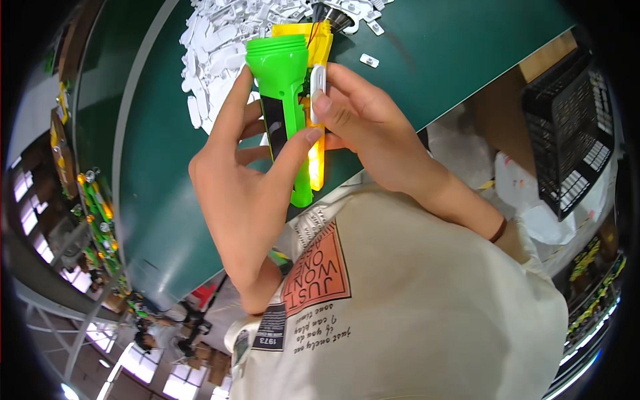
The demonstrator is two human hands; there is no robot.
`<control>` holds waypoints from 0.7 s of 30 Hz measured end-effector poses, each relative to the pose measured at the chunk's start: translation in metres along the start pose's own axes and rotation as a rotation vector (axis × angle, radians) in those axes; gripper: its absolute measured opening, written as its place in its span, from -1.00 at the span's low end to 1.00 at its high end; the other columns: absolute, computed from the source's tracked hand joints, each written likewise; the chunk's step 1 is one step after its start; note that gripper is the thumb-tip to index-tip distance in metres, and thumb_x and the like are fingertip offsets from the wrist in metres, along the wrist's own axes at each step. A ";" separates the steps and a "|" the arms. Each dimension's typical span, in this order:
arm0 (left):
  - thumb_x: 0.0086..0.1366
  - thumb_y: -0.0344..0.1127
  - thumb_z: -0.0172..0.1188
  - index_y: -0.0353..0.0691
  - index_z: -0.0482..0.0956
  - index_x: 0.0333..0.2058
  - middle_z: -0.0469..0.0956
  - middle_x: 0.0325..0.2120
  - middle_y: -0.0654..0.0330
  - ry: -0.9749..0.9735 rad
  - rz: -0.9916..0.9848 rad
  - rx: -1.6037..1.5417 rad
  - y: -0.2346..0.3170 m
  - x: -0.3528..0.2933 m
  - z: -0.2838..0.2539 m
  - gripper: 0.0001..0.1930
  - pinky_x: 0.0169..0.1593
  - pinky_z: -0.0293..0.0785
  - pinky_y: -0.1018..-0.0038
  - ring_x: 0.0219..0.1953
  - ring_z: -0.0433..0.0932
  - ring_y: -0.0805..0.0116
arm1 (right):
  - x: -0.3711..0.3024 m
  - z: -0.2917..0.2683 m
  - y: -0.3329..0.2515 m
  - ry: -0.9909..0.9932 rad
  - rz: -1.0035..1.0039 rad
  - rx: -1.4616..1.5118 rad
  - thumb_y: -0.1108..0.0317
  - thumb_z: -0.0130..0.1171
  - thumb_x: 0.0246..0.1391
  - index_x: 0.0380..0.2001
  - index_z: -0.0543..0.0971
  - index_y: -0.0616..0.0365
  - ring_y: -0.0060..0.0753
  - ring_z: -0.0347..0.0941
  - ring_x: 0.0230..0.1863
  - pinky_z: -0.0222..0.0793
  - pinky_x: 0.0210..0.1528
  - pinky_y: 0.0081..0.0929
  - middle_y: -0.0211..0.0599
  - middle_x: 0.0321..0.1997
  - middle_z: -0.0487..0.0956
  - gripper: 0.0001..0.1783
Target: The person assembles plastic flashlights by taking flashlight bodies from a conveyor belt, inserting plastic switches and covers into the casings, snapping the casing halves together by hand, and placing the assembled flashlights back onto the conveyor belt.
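Upright over the green table (167,220), a bright green flashlight shell (279,63) with a dark strip along its side is gripped by my left hand (240,187). Its thumb lies across the front and its fingers reach round the left side. Against the right side of the green shell stands a yellow flashlight shell (321,50), slightly apart along the seam. Thin red wire shows near its top. My right hand (380,133) pinches a white oblong switch cover (318,80) at that seam, with other fingers behind the yellow shell. What lies inside the shells is mostly hidden.
Many white plastic parts (210,50) are heaped at the far side, beside a dark cone-shaped piece (337,18). One white part (369,61) lies apart to the right. A black crate (567,127) stands beyond the table's right edge. Green and yellow flashlights (100,213) line the far left.
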State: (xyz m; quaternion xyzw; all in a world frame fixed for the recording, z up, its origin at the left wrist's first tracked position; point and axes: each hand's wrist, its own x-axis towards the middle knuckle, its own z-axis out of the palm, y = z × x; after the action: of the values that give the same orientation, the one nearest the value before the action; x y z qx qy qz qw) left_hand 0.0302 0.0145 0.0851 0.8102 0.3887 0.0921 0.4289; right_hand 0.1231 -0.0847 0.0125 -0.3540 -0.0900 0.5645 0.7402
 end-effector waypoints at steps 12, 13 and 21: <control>0.05 -0.59 0.33 -0.42 0.30 0.17 0.58 -0.18 -0.07 0.019 -0.015 -0.024 0.005 0.001 0.007 -0.33 -0.19 0.57 0.53 -0.20 0.58 0.35 | 0.001 -0.005 0.013 0.018 -0.111 -0.027 0.38 0.06 0.23 0.05 0.36 0.35 -0.60 0.49 -0.22 0.43 -0.20 -0.60 -0.25 -0.20 0.55 -0.62; 0.06 -0.59 0.33 -0.42 0.30 0.17 0.57 -0.17 -0.08 0.022 -0.021 -0.003 0.005 0.001 0.008 -0.33 -0.18 0.56 0.52 -0.18 0.57 0.35 | 0.002 -0.005 0.014 0.014 -0.118 -0.020 0.37 0.06 0.23 0.03 0.38 0.36 -0.63 0.47 -0.23 0.42 -0.20 -0.60 -0.26 -0.22 0.56 -0.63; -0.01 -0.45 0.39 -0.32 0.36 0.16 0.58 -0.19 -0.12 0.082 -0.005 -0.063 -0.006 -0.001 0.010 -0.30 -0.20 0.58 0.42 -0.16 0.60 0.24 | -0.001 -0.006 0.010 -0.017 -0.095 -0.069 0.33 0.03 0.26 -0.01 0.42 0.37 -0.71 0.44 -0.24 0.39 -0.23 -0.64 -0.32 -0.27 0.57 -0.66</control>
State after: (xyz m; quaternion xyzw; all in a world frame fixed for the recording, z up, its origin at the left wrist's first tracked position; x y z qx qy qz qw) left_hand 0.0305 0.0096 0.0748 0.7910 0.4049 0.1364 0.4380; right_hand 0.1180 -0.0874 0.0021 -0.3698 -0.1326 0.5285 0.7526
